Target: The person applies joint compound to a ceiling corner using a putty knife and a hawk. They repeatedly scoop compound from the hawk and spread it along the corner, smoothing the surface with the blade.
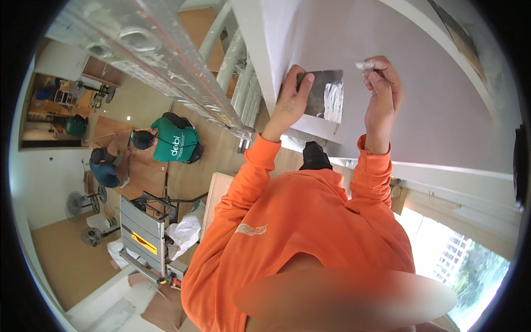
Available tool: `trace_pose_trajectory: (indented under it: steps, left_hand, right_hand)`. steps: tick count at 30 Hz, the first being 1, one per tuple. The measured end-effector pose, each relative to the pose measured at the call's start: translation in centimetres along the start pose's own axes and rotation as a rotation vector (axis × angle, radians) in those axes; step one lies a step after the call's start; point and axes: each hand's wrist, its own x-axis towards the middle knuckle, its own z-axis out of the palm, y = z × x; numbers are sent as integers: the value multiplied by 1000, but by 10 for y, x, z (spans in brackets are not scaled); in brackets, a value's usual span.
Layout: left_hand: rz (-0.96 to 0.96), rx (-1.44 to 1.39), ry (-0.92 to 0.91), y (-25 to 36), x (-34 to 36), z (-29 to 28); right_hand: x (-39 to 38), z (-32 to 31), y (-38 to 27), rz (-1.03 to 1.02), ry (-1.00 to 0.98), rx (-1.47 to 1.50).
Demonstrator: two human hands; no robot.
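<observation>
My left hand (pixel 293 97) is closed on the edge of a flat, dark metal putty knife (pixel 316 99), with a thick smear of white filler (pixel 333 99) on its blade. To the right, my right hand (pixel 383 86) is raised, fingers curled toward the thumb. White paste coats the tip of its index finger; whether something small is pinched there cannot be made out. Both hands are in front of a pale grey panel (pixel 431 105), and the right one is apart from the blade. Orange sleeves cover both forearms.
A paint-spattered metal ladder (pixel 188 66) stands close on my left. Far below, a person in green (pixel 177 141) and a person in dark blue (pixel 105 169) crouch by brown boards. A table saw (pixel 142 232), fans (pixel 74 206) and a bright window (pixel 459 260) surround the area.
</observation>
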Motion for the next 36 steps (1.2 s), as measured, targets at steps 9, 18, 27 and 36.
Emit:
trace_pose_trajectory:
  steps: [9, 18, 27, 36]
  left_hand:
    - [-89, -349, -25, 4, 7, 2]
    - [-60, -315, -55, 0, 7, 0]
    - [-43, -258, -49, -2, 5, 0]
    - [-185, -490, -64, -2, 4, -2]
  right_hand:
    - [-42, -44, 64, 350, -91, 312]
    - [-41, -37, 71, 411, -53, 255]
    - [-48, -34, 71, 29, -1, -220]
    - [-61, -41, 82, -552, -29, -901]
